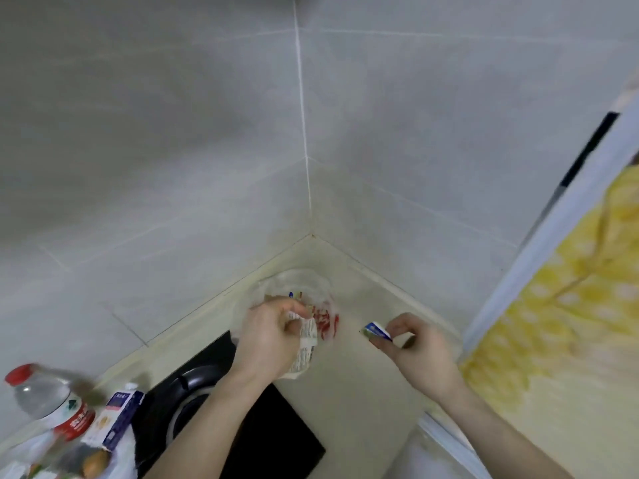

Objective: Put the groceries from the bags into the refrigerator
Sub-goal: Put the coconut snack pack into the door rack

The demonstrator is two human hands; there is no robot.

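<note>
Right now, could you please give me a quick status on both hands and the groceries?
Left hand grips clear printed plastic bag on counter. Right hand pinches small blue-and-white packet. Nothing in the way.

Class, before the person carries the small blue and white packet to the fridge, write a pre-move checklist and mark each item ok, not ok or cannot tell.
1. Packet held firmly: the right hand pinches the small packet at its fingertips. Ok.
2. Left hand free to open the door: the left hand grips a printed wrapper at the plastic bag. Not ok.
3. Fridge door open: no fridge is clearly in view. Cannot tell.
4. Path clear of the stove: the packet hangs over bare counter. Ok.
5. Other groceries waiting: water bottle and carton remain at far left. Not ok.
</note>
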